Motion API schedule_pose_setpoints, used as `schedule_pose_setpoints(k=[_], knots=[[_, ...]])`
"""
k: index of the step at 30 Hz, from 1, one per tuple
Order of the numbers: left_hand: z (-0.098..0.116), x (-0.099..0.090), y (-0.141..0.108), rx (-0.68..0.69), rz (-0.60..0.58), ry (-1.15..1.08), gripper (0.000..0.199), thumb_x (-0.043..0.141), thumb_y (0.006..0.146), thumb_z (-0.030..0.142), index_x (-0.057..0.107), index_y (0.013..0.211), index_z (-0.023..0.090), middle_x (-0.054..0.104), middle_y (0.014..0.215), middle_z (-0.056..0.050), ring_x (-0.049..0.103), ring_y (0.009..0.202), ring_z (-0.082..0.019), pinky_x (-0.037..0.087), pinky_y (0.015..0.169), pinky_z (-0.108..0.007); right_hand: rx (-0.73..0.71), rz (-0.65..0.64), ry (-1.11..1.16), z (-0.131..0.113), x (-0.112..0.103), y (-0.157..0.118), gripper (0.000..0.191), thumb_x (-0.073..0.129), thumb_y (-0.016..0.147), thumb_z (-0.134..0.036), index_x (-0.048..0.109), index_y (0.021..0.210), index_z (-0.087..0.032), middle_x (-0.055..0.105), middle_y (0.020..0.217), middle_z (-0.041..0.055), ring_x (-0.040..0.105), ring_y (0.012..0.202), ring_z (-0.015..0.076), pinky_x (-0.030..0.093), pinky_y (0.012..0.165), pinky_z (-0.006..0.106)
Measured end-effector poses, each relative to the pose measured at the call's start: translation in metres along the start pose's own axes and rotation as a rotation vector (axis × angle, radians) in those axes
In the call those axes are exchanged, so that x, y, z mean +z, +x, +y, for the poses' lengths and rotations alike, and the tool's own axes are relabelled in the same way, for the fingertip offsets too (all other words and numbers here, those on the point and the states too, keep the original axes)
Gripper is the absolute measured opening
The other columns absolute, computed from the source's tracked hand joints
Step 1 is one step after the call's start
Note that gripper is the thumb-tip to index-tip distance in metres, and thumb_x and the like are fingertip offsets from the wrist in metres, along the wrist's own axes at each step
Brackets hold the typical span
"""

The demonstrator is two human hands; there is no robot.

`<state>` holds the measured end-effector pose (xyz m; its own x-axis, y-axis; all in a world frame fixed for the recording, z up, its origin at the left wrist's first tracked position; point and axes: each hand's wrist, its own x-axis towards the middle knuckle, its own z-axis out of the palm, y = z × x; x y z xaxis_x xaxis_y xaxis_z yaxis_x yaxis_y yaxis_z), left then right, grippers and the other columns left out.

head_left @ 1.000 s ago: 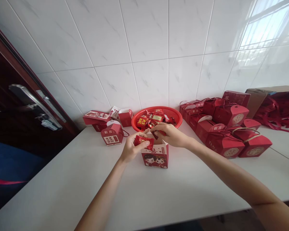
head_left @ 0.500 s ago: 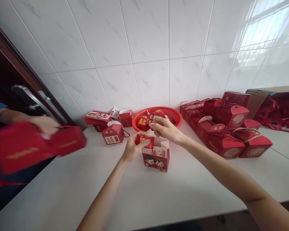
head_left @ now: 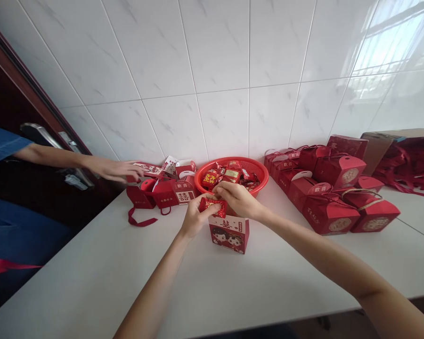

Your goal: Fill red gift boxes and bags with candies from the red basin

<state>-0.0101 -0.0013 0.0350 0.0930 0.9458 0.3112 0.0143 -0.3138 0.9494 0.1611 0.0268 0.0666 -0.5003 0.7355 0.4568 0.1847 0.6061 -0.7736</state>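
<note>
Holding a red wrapped packet (head_left: 217,208) between thumb and fingers of the left hand (head_left: 192,217), long axis lying roughly from 9 to 3 o'clock, partly hidden under the thumb. Holding the right hand (head_left: 238,200) close by at 2 o'clock from the packet, fingers curled inward, tips partly masked; cannot tell how tightly closed, or on what. Look to about 5 o'clock from the packet for the printed box (head_left: 229,238), upright on the white table (head_left: 198,292), just below the hands and partly overlapped by them, with the bottom front edge slanting from 10 to 4 o'clock and the top mostly masked. Judge the right hand nearer to the middle of the box top, at 12 o'clock from it, against 10 o'clock for the left; cannot tell of any contact. Treat this offset as the relation to mind: packet toward the 11 o'clock corner of the box rather than squarely over the middle. Beyond, at 12 to 1 o'clock from the hands, note the red basket (head_left: 257,190), holding more wrapped sweets (head_left: 232,175). Find tied red boxes (head_left: 330,214) well apart at 3 o'clock, and smaller cartons (head_left: 141,195) at 9 o'clock, beside a co-worker's hand (head_left: 115,169) outstretched at 10.
</note>
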Motion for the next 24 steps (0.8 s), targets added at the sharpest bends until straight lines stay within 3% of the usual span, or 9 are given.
schedule_pose_setpoints(k=[5,11,14,18,21,24], knots=[[0.000,0.000,0.000,-0.013,-0.001,-0.027,0.025,0.083,0.068,0.030,0.068,0.083,0.018,0.069,0.078,0.001,0.062,0.073,-0.015,0.049,0.072,-0.025,-0.008,0.046,0.174,-0.001,-0.006,-0.001,0.020,0.051,0.096,-0.032,0.061,0.088,-0.017,0.070,0.089,0.0053,0.067,0.084,0.0176,0.052,0.077,0.031],[-0.002,0.003,0.000,0.033,0.045,0.038,0.031,0.082,0.071,0.042,0.068,0.085,0.017,0.067,0.076,0.000,0.061,0.070,-0.015,0.049,0.067,-0.025,0.007,-0.041,0.025,-0.004,-0.019,-0.009,0.022,0.076,0.077,-0.030,0.070,0.093,-0.017,0.072,0.091,0.0047,0.066,0.084,0.0190,0.052,0.078,0.032],[-0.006,0.004,0.000,0.047,0.046,0.016,0.034,0.076,0.078,0.049,0.068,0.088,0.017,0.068,0.075,-0.001,0.063,0.072,-0.017,0.050,0.070,-0.027,0.013,-0.007,0.035,-0.001,-0.019,-0.011,0.014,0.071,0.077,-0.018,0.073,0.091,-0.017,0.072,0.087,0.0036,0.066,0.079,0.0172,0.052,0.076,0.031],[-0.013,0.000,0.000,0.046,0.004,-0.090,0.036,0.064,0.086,0.052,0.070,0.090,0.017,0.073,0.083,-0.005,0.069,0.085,-0.023,0.053,0.080,-0.033,-0.026,0.143,0.076,-0.002,-0.025,-0.014,0.013,0.062,0.079,-0.013,0.071,0.088,-0.017,0.072,0.085,0.0025,0.066,0.077,0.0160,0.052,0.075,0.030],[-0.014,-0.004,-0.001,0.031,0.047,-0.030,0.031,0.069,0.083,0.048,0.071,0.091,0.018,0.076,0.084,-0.005,0.071,0.088,-0.025,0.054,0.082,-0.035,-0.059,0.217,-0.043,-0.007,-0.033,-0.019,0.016,0.058,0.080,-0.012,0.069,0.089,-0.018,0.072,0.087,0.0026,0.066,0.079,0.0164,0.052,0.075,0.030],[-0.011,-0.003,-0.003,0.051,0.074,0.041,0.032,0.074,0.078,0.047,0.070,0.092,0.019,0.077,0.105,-0.010,0.070,0.105,-0.028,0.054,0.089,-0.037,-0.073,0.168,-0.258,-0.012,-0.035,-0.024,0.022,0.056,0.079,-0.006,0.071,0.091,-0.018,0.073,0.085,0.0030,0.065,0.079,0.0168,0.050,0.072,0.029]])
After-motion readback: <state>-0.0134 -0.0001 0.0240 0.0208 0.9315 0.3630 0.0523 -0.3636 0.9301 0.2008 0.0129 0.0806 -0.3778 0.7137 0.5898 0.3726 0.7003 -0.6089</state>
